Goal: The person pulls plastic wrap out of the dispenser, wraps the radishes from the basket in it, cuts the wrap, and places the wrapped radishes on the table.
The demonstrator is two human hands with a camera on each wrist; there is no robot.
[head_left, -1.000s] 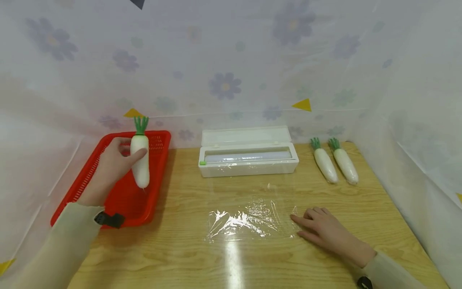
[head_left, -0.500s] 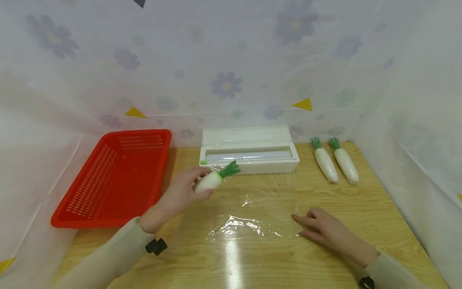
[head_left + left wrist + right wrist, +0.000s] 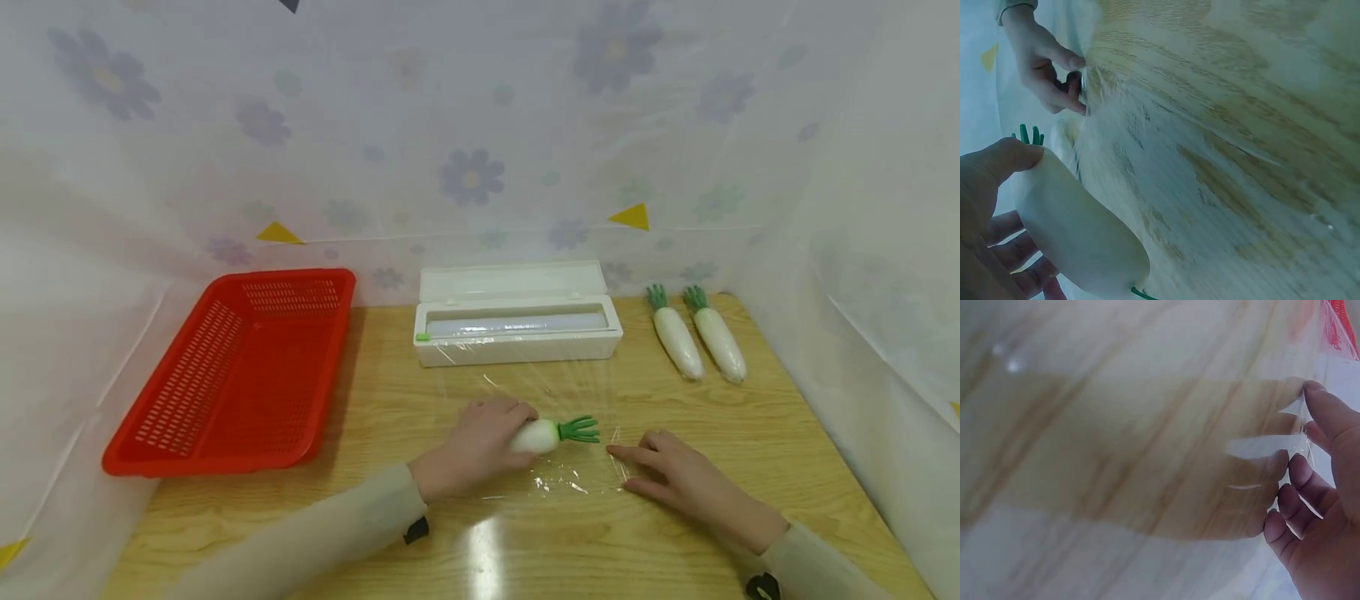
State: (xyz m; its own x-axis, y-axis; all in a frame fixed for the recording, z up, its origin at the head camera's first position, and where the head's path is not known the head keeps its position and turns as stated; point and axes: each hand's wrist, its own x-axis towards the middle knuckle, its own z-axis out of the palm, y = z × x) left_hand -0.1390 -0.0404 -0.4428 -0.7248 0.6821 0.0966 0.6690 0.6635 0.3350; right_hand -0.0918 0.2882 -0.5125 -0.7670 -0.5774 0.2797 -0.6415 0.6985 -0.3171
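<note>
My left hand (image 3: 480, 442) grips a white radish (image 3: 537, 437), lying sideways with its green leaves to the right, over a sheet of cling film (image 3: 558, 479). In the left wrist view the thumb is near the leaf end of the radish (image 3: 1079, 219) and the fingers curl behind it. Whether it touches the film I cannot tell. At the film's right edge, the fingertips of my right hand (image 3: 686, 483) rest on the film and table. The right wrist view shows this hand (image 3: 1322, 512) with its fingers spread along the film's edge.
The film runs from a white cling film box (image 3: 517, 346) with its lid up and a green slide cutter (image 3: 422, 337). A red plastic basket (image 3: 255, 375) stands left. Two film-wrapped radishes (image 3: 677, 343) lie at the back right, near the patterned curtain (image 3: 375, 167).
My left hand has carried the radish from above the red basket rightward over the film, turning it from upright to sideways. My right hand stays at the film's edge.
</note>
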